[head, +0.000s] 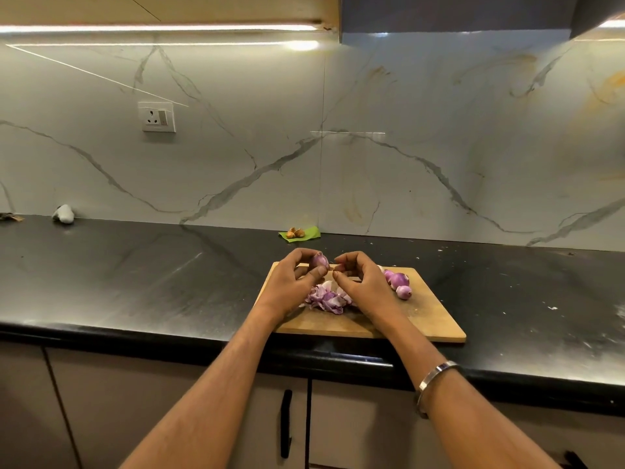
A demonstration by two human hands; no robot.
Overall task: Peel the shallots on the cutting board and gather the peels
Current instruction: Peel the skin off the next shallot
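Both hands over the cutting board (436, 319): left hand (291, 282) grips a shallot (320, 260), right hand (362, 282) pinches peel

The cutting board (422, 319) lies on the table (135, 282) near its front edge. On the board, a heap of peels (326, 301) lies left of two shallots (399, 282). A leaf (304, 233) lies behind the board, against the wall.

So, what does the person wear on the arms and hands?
Both forearms are bare: no sleeves show, and no gloves on the left hand or right hand. The right forearm carries a plain silver metal bangle. No rings or watch can be seen.
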